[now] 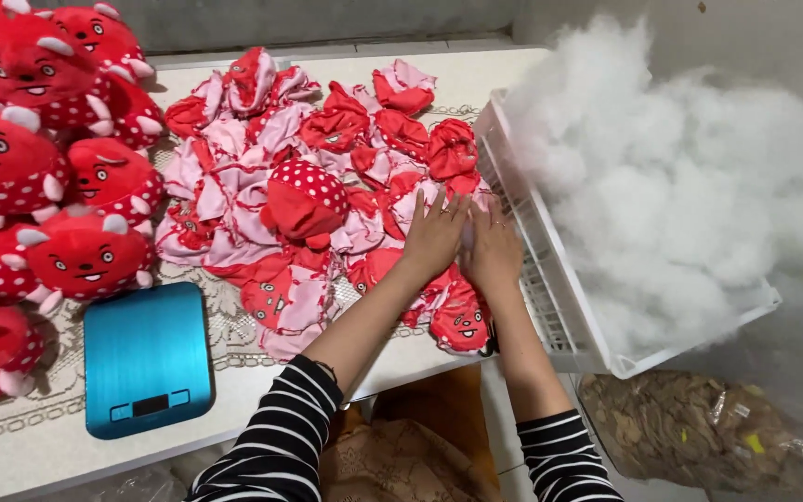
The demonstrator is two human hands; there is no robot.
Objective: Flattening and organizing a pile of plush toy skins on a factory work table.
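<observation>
While both palms lie flat on the table, the left hand (433, 234) and the right hand (493, 249) rest side by side, nearly touching, fingers stretched out and pointing toward twelve o'clock, gripping nothing. Under them lies the near-right edge of a heap of unstuffed toy skins (309, 177), limp red and pink cloth with white dots, spread over the middle of the table (30, 446). Just at six o'clock from the right hand, one flat skin with a printed face (462, 325) lies at the table's edge, touching the wrist. Both forearms come up from six o'clock in black-and-white striped sleeves (281, 446).

At three o'clock from the hands, just beside the right hand, stands a white plastic crate (550, 297) with slotted walls, heaped with loose white stuffing fibre (690, 195) that billows well above its rim. Below the crate, at about four o'clock, a clear plastic bag of brownish scraps (699, 428) lies on the floor.

At eight o'clock from the hands, a blue kitchen scale (146, 358) sits flat on the lace-patterned table cover, apart from the skins. Farther out, at nine to ten o'clock, a pile of stuffed red plush toys (39, 158) with white horns and dotted bellies is stacked along the left edge of the table, their faces turned upward.
</observation>
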